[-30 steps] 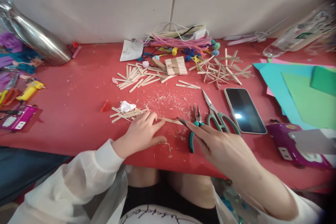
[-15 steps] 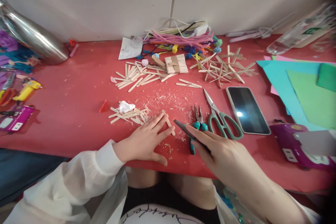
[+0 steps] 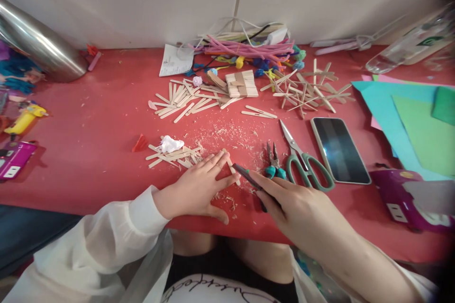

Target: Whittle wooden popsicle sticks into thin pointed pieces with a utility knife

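My left hand [image 3: 199, 184] lies flat on the red table with its fingers spread. Its fingertips press down a wooden craft stick [image 3: 229, 161]. In my right hand [image 3: 298, 203] is a craft knife [image 3: 247, 175], its dark blade reaching left to the side of that stick. Whether the blade touches the wood I cannot tell. Pale wood shavings [image 3: 227, 135] are scattered beyond and around both hands. Just past my right hand are pliers [image 3: 273, 165], partly covered by it, and green-handled scissors [image 3: 302, 165].
A loose stick pile [image 3: 177, 155] with a white lump [image 3: 171, 144] lies left. Farther back are more sticks [image 3: 181, 99] and pink pipe cleaners [image 3: 245, 49]. A phone [image 3: 341, 149], coloured paper [image 3: 384, 104] and purple case [image 3: 398, 199] are right; a steel flask [image 3: 42, 42] is far left.
The knife's tip has come left, up to the stick, and my right hand now covers more of the pliers. My left hand stays on the stick. The view has shifted slightly.
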Available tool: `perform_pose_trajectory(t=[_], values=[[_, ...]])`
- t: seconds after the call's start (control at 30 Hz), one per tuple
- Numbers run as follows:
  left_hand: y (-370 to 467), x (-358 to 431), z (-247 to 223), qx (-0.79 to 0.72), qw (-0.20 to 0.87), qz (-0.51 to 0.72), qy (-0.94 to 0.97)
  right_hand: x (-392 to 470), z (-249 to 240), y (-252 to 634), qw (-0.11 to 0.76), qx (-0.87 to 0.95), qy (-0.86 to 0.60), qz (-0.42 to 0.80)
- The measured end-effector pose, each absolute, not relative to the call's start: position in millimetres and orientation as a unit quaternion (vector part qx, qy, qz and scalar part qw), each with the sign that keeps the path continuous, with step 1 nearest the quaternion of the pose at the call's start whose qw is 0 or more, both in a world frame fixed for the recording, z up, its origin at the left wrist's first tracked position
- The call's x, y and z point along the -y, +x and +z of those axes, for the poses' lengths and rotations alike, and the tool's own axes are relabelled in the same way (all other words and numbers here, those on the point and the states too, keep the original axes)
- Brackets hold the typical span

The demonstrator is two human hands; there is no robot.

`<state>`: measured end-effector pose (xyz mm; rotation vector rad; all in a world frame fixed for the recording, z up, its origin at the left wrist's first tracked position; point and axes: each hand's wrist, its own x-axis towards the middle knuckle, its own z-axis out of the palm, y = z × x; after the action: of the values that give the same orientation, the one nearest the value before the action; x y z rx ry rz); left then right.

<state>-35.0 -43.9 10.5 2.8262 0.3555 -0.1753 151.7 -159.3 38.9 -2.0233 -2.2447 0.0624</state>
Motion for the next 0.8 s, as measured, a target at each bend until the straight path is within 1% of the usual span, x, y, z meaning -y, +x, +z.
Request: perform_pose_trajectory(t=[0.07, 0.2, 0.27, 0.33, 0.4, 0.5, 0.57, 0.63, 0.67, 0.73, 0.8], values=[[-35.6, 44.0, 9.1, -0.121, 0.144, -0.058, 0.98, 157.6, 42.0, 147.8, 0.034, 0.751, -0.659, 0.001], [-36.9, 44.2, 6.8, -0.117, 0.154, -0.041, 0.98, 146.6, 55.0, 135.9, -0.057, 0.779, -0.624, -0.026], [-37.1, 44.3, 6.2, -0.114, 0.163, -0.041, 0.979, 139.4, 60.4, 134.7, -0.085, 0.787, -0.611, 0.014], [-36.9, 44.5, 5.7, -0.116, 0.168, -0.046, 0.978, 134.9, 61.2, 140.3, -0.062, 0.767, -0.633, 0.079], [-36.3, 44.9, 5.4, -0.118, 0.17, -0.045, 0.977, 135.0, 56.8, 151.0, 0.025, 0.712, -0.678, 0.181], [-35.3, 45.5, 5.0, -0.121, 0.168, -0.045, 0.977, 141.7, 45.0, 166.4, 0.155, 0.56, -0.708, 0.401], [-35.0, 45.6, 5.0, -0.123, 0.166, -0.051, 0.977, 147.0, 38.3, 170.9, 0.212, 0.501, -0.698, 0.466], [-34.9, 45.7, 5.3, -0.125, 0.161, -0.054, 0.978, 151.1, 34.9, 170.4, 0.233, 0.489, -0.696, 0.472], [-34.8, 45.8, 5.6, -0.126, 0.158, -0.055, 0.978, 152.7, 34.4, 168.7, 0.23, 0.496, -0.701, 0.457], [-34.8, 46.2, 6.5, -0.128, 0.152, -0.055, 0.978, 155.0, 35.2, 164.1, 0.209, 0.532, -0.717, 0.399], [-34.7, 46.8, 7.6, -0.13, 0.149, -0.057, 0.979, 156.8, 36.3, 159.0, 0.181, 0.589, -0.725, 0.309]])
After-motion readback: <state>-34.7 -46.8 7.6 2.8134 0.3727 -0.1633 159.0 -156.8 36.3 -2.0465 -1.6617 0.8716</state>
